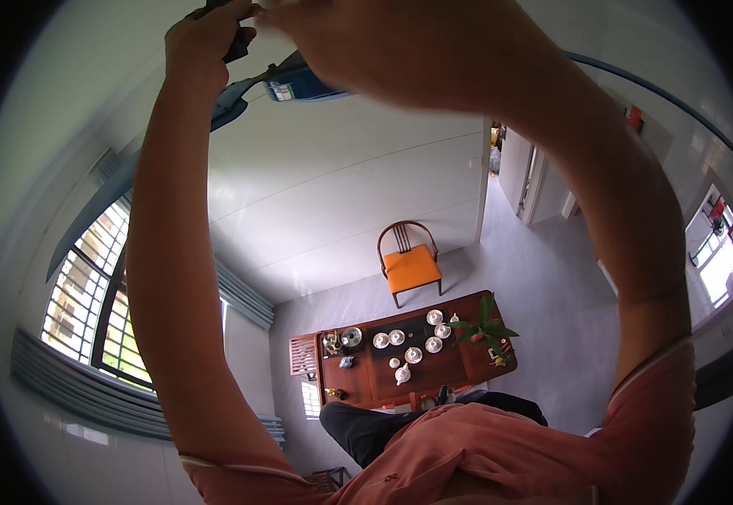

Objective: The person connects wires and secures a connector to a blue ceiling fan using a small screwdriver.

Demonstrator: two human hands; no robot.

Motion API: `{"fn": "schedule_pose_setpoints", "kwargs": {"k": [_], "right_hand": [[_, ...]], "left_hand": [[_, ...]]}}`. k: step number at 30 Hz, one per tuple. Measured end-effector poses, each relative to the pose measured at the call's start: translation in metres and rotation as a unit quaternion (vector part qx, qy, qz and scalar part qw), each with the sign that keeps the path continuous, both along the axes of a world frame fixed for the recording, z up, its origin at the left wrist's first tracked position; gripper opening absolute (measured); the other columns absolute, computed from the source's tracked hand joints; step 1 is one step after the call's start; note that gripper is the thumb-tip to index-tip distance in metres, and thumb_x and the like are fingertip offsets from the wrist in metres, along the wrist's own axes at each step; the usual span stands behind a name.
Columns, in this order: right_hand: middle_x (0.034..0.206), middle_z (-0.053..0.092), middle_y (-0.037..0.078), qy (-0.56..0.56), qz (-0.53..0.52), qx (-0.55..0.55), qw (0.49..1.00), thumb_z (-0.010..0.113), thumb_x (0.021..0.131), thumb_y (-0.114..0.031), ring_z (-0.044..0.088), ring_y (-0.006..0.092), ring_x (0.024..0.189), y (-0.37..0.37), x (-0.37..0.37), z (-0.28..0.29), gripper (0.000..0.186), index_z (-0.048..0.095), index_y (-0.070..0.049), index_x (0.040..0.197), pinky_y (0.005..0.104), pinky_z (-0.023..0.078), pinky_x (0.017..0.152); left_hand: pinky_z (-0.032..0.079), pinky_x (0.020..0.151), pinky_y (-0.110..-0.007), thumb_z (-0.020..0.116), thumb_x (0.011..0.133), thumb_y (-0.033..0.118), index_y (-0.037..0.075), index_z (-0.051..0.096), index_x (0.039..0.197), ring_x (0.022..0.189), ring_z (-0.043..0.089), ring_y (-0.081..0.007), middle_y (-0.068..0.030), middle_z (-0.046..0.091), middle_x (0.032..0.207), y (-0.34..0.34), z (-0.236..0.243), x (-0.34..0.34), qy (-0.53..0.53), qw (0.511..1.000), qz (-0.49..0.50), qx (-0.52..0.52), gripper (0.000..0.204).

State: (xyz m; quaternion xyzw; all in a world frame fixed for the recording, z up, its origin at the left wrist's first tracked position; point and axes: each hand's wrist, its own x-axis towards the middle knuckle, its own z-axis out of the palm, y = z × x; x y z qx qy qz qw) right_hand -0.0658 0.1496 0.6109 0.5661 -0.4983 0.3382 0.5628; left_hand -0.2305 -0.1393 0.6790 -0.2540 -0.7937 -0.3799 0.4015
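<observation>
Both my arms reach up to the top of the head view. My left hand (pixel 202 42) is closed around a small black object (pixel 238 49), whose kind I cannot make out. Close beside it is my right hand (pixel 341 42), blurred and partly cut off by the upper edge. Its fingertips come up to the left hand, but whether they grip anything is hidden. Just below the hands hangs a dark blue, blade-like piece (pixel 299 86) bearing a white label, partly covered by my right hand.
Far below stands a reddish wooden tea table (pixel 350 362) with several white cups, a white teapot (pixel 403 374) and a green plant (pixel 486 324). Behind it is a wooden chair with an orange seat (pixel 413 268). A barred window (pixel 89 286) and grey-blue curtains (pixel 244 290) are on the left.
</observation>
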Motion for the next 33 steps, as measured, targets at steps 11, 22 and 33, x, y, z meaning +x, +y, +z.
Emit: {"fn": "schedule_pose_setpoints", "kwargs": {"k": [11,22,33], "right_hand": [[0.093,0.074,0.027,-0.01,-0.594,0.213,0.776,0.072,0.081,-0.01,0.075,0.041,0.088,-0.044,-0.07,0.116,0.021,0.076,0.005,0.094,0.0457,0.061,0.076],[0.086,0.074,0.027,-0.175,-0.528,0.226,0.8,0.072,0.079,-0.011,0.076,0.0358,0.085,-0.039,-0.147,0.114,0.018,0.077,0.005,0.085,0.0417,0.061,0.071],[0.073,0.072,0.022,-0.173,-0.301,0.314,0.883,0.072,0.078,-0.008,0.073,0.031,0.069,-0.008,-0.176,0.1,0.013,0.076,0.003,0.084,0.0388,0.057,0.06]], "left_hand": [[0.053,0.064,-0.027,0.071,0.094,0.005,-0.008,0.064,0.111,0.074,0.061,-0.0166,-0.0164,0.071,0.108,0.069,0.004,0.002,-0.149,0.917,-0.273,0.25,0.023],[0.052,0.063,-0.025,0.08,0.085,0.007,-0.008,0.069,0.105,0.073,0.065,-0.0153,-0.012,0.07,0.09,0.085,-0.007,0.022,-0.099,0.952,-0.194,0.213,0.027],[0.055,0.059,-0.027,0.083,0.08,0.006,-0.008,0.069,0.104,0.066,0.07,-0.0174,-0.0142,0.073,0.086,0.094,-0.026,0.031,-0.106,0.951,-0.13,0.261,0.031]]}}
